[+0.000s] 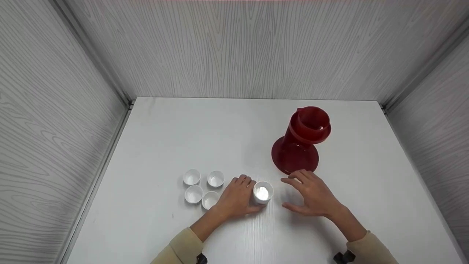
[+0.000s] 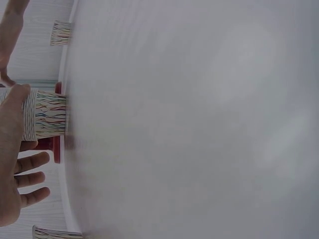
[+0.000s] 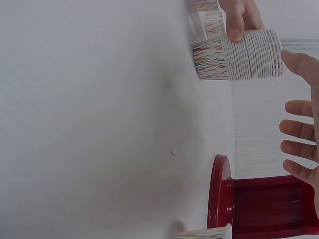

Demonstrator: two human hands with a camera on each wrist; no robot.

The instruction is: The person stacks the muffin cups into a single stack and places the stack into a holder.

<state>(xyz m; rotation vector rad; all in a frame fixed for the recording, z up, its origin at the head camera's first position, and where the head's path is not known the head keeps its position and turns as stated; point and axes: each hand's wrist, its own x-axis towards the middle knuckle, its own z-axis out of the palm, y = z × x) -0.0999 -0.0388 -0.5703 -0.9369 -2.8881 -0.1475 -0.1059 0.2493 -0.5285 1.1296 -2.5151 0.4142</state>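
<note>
A tall stack of nested white paper cups (image 1: 262, 193) with colored streaks stands upright before me, its top mouth facing up. My left hand (image 1: 236, 198) grips the stack from the left, thumb on the near side and fingers on the far side. In the left wrist view, the streaked side of the bottom cup (image 2: 50, 114) shows below the many stacked rims. To the right of the stack, my right hand (image 1: 311, 196) is held apart from it with fingers spread and slightly bent, nothing between them. The left hand partly hides one single cup (image 1: 210, 200).
Several single paper cups (image 1: 192, 177) stand in a cluster left of the left hand. Beyond the right hand is a red stand (image 1: 295, 161) with a round base and a red cup-shaped top (image 1: 311, 126). Wood-grain panels (image 1: 234, 47) enclose the white table (image 1: 183, 128).
</note>
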